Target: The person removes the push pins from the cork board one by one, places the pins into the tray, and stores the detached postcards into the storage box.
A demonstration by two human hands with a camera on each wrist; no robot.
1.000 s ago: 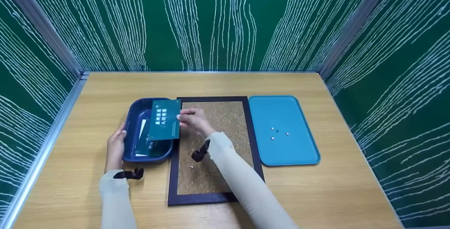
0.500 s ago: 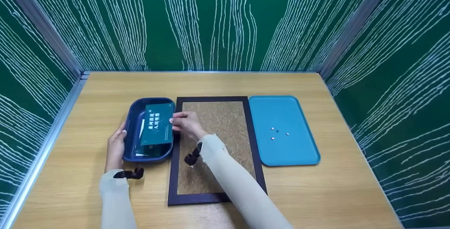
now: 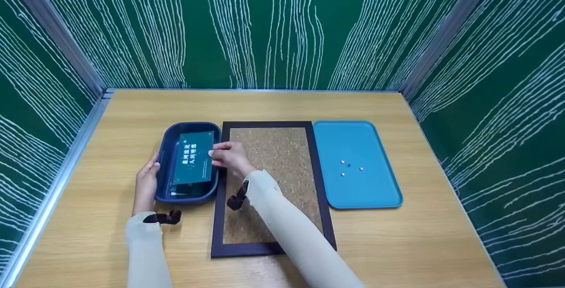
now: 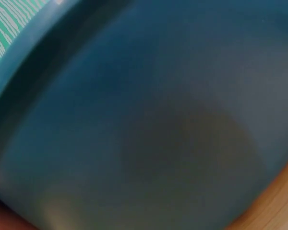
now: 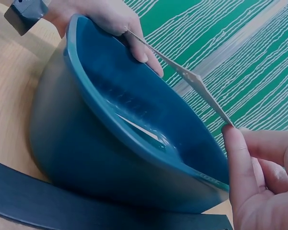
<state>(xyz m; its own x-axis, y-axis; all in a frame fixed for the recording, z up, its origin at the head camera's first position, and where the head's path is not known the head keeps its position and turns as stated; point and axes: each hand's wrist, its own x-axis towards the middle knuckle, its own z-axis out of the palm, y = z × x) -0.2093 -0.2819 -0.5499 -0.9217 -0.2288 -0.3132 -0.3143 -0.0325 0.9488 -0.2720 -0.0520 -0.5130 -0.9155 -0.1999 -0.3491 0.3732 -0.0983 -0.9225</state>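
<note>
My right hand (image 3: 232,159) pinches a green card (image 3: 194,160) with white lettering by its right edge, thumb on top. The card is over the dark blue basin (image 3: 189,200), and in the right wrist view it appears nearly edge-on above the rim. Beneath it lie more cards (image 5: 140,128) inside the basin, mostly hidden in the head view. My left hand (image 3: 146,183) grips the basin's left side, its fingers over the rim in the right wrist view. The basin's wall (image 4: 134,110) fills most of the left wrist view, out of focus.
A dark-framed cork board (image 3: 282,155) lies right of the basin, partly under my right forearm. Beyond it is a light blue tray (image 3: 362,191) with several tiny pieces on it. Green walls with white lines (image 3: 291,27) enclose the wooden table (image 3: 419,235).
My right hand has moved left and slightly down, bringing the card from across the basin's right rim to over its middle. The left hand stays on the basin.
</note>
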